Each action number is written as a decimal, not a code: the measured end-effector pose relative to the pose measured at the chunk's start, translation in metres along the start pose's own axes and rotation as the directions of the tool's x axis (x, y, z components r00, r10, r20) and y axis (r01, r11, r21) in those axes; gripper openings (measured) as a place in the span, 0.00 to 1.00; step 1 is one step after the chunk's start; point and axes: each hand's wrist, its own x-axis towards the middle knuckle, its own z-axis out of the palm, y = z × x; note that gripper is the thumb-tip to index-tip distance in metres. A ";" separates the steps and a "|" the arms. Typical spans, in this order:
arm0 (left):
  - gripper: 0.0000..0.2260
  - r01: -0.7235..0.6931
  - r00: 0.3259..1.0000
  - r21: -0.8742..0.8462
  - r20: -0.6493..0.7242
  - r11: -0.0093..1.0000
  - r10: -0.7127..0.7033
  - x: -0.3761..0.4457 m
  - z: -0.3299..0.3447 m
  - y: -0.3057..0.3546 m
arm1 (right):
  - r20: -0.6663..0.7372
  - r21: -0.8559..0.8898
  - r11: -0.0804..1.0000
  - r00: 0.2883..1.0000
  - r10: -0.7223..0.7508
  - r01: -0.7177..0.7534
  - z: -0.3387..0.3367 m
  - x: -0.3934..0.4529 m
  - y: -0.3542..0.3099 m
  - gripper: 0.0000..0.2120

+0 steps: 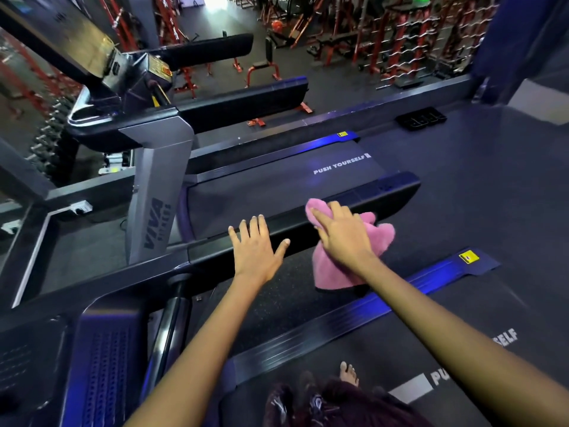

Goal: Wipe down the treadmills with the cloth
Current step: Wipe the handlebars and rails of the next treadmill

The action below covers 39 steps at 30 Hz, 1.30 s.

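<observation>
Gym floor, dark rubber, with red weight racks (406,41) along the far side. Far left: treadmill console (92,57) on a grey upright (157,192) lettered VIVA. Centre: treadmill belt (277,189) printed PUSH YOURSELF. Across it, a black handrail (385,195) runs left to right. Left hand (257,248): flat, fingers straight and spread, resting on the handrail, holding nothing. Right hand (341,235): just beside the left, fingers extended, pressing a pink cloth (341,266) onto the handrail; the cloth drapes over the rail's near side. Lower right: second treadmill belt (462,349), a bare foot (349,374) on it.
</observation>
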 end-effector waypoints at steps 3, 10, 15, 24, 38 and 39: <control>0.39 0.001 0.999 -0.009 0.033 1.000 -0.001 -0.001 -0.001 0.001 | -0.032 -0.056 0.979 0.980 0.197 -0.198 -0.003 0.007 0.034 0.19; 0.43 -0.104 0.988 -0.025 0.115 0.994 0.107 0.019 -0.006 0.044 | 0.027 0.053 0.976 0.978 0.209 -0.210 -0.002 0.017 0.008 0.18; 0.44 -0.182 0.981 0.025 0.067 0.983 0.180 0.021 0.001 0.053 | 0.023 0.036 0.994 0.995 0.102 -0.103 -0.005 0.007 0.044 0.19; 0.45 -0.211 0.972 0.043 0.112 0.977 0.205 0.024 -0.002 0.058 | 0.033 0.065 0.969 0.971 0.239 -0.240 -0.009 0.022 0.034 0.18; 0.40 -0.264 0.954 0.000 0.146 0.964 0.262 0.059 -0.006 0.080 | 0.010 0.070 0.975 0.977 0.213 -0.213 -0.005 0.014 0.054 0.19; 0.38 -0.280 0.951 -0.048 0.124 0.959 0.284 0.065 -0.006 0.083 | 0.012 0.100 0.979 0.984 0.179 -0.179 -0.003 0.009 0.058 0.19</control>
